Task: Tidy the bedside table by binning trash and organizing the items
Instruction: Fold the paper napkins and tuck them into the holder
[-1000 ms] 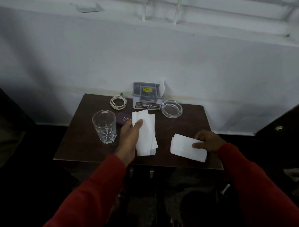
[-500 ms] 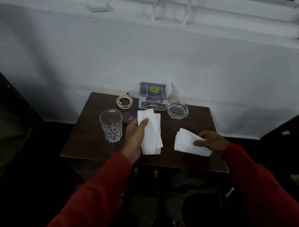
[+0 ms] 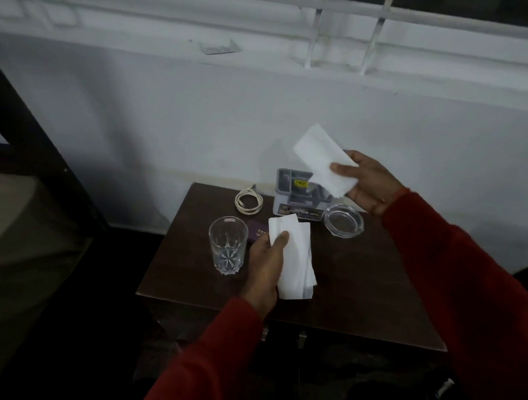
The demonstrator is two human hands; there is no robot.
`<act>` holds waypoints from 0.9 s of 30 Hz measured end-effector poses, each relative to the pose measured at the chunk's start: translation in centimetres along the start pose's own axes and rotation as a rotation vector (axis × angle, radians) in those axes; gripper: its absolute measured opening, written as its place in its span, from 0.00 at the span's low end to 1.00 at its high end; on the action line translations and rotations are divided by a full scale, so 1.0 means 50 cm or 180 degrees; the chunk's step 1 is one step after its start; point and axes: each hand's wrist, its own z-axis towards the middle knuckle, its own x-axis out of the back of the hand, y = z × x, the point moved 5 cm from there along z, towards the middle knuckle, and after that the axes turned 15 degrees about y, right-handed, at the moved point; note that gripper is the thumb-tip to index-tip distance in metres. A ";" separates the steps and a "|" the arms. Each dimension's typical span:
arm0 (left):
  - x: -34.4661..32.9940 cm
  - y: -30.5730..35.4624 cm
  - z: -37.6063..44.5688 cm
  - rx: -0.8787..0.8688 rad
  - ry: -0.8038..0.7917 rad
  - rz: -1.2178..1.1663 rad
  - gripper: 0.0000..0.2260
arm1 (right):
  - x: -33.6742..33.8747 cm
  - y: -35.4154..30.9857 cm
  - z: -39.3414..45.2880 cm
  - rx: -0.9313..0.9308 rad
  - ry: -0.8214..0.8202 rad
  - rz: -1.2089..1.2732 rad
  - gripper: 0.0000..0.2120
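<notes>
My left hand (image 3: 267, 267) grips a folded white tissue (image 3: 295, 259) just above the dark wooden bedside table (image 3: 351, 286), to the right of a cut-glass tumbler (image 3: 228, 245). My right hand (image 3: 366, 181) holds a second white tissue (image 3: 323, 161) in the air, over the grey organizer box (image 3: 289, 189) at the table's back. A glass ashtray (image 3: 344, 220) sits below that hand. A small purple item (image 3: 256, 232) lies partly hidden behind my left hand.
A coiled white cable (image 3: 249, 202) lies at the table's back left. The white wall and a barred window sill rise behind the table. A dark frame stands at the left, and the floor around is dark.
My right hand has lifted its tissue off the table's front right and carried it up and back, over the organizer box. My left hand has stayed where it was with its tissue.
</notes>
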 end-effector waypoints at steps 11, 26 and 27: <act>0.006 0.004 0.017 -0.0027 -0.0022 -0.0111 0.09 | -0.018 0.060 0.158 0.0035 0.0779 -0.2318 0.17; 0.003 0.005 0.009 -0.0052 -0.0027 -0.0060 0.08 | -0.107 -0.013 0.159 0.1394 0.0757 -0.3988 0.18; 0.004 0.007 0.009 -0.0051 -0.0028 -0.0057 0.08 | -0.114 -0.012 0.164 0.1434 0.0729 -0.3976 0.19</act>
